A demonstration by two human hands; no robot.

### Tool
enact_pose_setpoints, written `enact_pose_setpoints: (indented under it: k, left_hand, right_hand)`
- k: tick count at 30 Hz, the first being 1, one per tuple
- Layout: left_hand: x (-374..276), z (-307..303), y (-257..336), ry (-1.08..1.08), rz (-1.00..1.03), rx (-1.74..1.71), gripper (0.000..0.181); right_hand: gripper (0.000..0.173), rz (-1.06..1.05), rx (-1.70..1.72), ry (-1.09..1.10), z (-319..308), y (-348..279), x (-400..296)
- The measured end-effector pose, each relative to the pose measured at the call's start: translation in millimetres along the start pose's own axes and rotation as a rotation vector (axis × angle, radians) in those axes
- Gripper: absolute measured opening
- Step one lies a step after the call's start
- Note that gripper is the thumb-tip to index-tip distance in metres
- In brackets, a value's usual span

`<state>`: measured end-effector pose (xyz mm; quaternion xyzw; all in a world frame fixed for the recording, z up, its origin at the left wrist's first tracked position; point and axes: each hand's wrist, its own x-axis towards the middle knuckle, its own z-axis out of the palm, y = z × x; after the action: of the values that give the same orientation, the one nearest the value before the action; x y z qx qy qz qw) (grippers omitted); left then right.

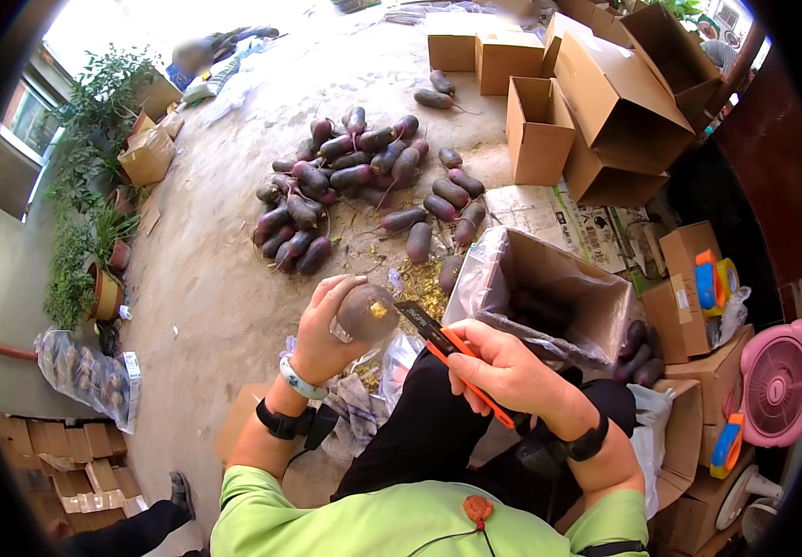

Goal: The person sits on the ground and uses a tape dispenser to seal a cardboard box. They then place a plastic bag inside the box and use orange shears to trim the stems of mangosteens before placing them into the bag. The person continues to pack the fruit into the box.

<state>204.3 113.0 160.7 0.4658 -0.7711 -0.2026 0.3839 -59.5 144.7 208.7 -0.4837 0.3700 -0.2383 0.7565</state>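
Note:
My left hand (324,331) grips a dark purple radish (363,313) with its cut, yellowish end turned toward the blade. In my right hand (502,369) is a knife (425,322) with a dark blade and orange-red handle, its tip at or close to the radish's cut end. Beyond my hands, a heap of dark purple radishes (352,174) lies on the concrete floor. Yellow-green trimmings (425,282) are scattered just past the knife. A plastic-lined cardboard box (561,264) to the right holds dark radishes, partly in shadow.
Cardboard boxes (540,143) are piled at the upper right. A pink fan (777,383) and tape dispensers (711,282) stand at the right. Potted plants (105,292) line the left wall, near a bag of produce (88,369). Another person's leg (129,529) shows at lower left.

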Motion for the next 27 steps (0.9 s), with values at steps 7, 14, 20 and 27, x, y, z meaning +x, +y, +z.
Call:
enact_pose_setpoints:
  k: [7,14,20,27]
  left_hand:
    - [-4.9,3.4,6.4,0.002,0.004,0.012,0.066]
    - [-0.7,5.8,5.8,-0.046,0.015,-0.015,0.065]
    - [0.7,-1.5,-0.7,-0.167,-0.004,-0.114,0.070]
    - [2.7,-6.8,-2.8,-0.221,-0.010,-0.138,0.069]
  right_hand:
    - [0.026,0.000,-0.022,-0.020,0.5,-0.3,-0.6]
    - [0.027,0.017,0.002,-0.037,-3.0,-0.7,-1.6]
    - [0.029,0.082,0.032,-0.086,-3.4,-3.6,2.0]
    - [0.030,0.181,0.130,-0.187,-7.3,-5.8,7.0]
